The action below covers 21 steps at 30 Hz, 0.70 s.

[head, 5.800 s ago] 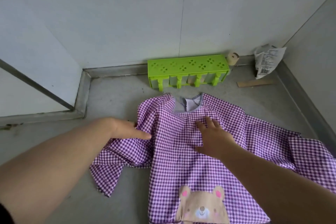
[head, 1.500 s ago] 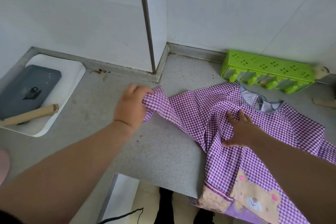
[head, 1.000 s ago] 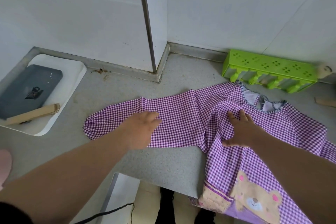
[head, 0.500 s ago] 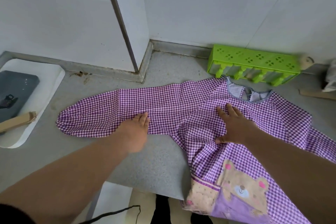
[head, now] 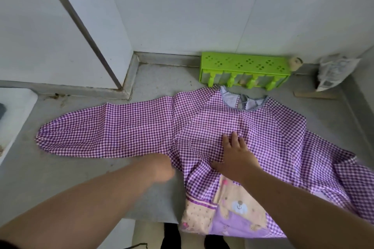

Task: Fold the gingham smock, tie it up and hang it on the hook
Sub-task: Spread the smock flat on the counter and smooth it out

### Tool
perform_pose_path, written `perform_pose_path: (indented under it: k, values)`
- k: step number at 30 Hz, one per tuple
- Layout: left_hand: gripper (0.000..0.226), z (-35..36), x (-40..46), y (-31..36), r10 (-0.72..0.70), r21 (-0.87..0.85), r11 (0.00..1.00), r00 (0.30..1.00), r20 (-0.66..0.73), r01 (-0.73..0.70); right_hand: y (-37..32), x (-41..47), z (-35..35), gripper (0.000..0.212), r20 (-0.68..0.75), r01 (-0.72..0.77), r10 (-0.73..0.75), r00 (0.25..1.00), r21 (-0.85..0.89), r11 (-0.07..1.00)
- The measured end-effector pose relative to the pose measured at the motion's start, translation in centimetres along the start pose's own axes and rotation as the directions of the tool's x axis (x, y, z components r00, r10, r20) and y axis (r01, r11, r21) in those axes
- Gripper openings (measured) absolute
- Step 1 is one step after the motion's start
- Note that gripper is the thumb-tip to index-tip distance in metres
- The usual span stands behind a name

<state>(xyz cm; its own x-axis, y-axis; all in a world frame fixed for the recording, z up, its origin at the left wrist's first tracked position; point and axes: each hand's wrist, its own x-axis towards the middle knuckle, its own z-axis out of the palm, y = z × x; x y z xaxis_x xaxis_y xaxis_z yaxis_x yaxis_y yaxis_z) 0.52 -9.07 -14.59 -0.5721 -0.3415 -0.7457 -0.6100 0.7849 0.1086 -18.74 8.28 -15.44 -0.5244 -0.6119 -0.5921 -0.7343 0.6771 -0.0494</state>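
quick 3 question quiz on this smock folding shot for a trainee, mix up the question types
1. True or false: the right hand lies flat on the chest of the gingham smock.
2. Which sleeve is spread out straight on the counter? A) the sleeve on the person's left B) the one on the right C) neither
3. Fill in: the green hook rack lies just beyond the smock's ____.

Key
1. True
2. A
3. Neckline

The left hand is blurred at the smock's edge, so its grip cannot be judged.
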Motion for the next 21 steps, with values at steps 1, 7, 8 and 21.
perform_pose_path:
  k: [1, 7, 8, 21]
  values:
    - [0.028, 0.8, 0.5, 0.3, -0.016, -0.108, 0.994, 1.000, -0.004, 0.016, 0.5, 0.0, 0.0, 0.118, 0.007, 0.028, -0.028, 1.000, 0.009, 1.000]
    - [0.030, 2.3, 0.6, 3.2, -0.327, -0.716, 0.688, 0.931, -0.160, 0.119, 3.9, 0.3, -0.8, 0.127, 0.015, 0.176, -0.177, 0.984, 0.053, 0.983]
    - [0.023, 2.1, 0.4, 4.1, -0.337, -0.749, 0.657, 0.924, -0.183, 0.092, 4.4, 0.3, -0.9, 0.128, 0.021, 0.203, -0.204, 0.979, 0.043, 0.978]
    - [0.040, 4.1, -1.1, 6.7, -0.463, -0.949, 0.240, 0.883, 0.071, 0.202, 6.8, 1.3, -0.4, 0.133, 0.024, 0.345, -0.344, 0.939, -0.083, 0.935]
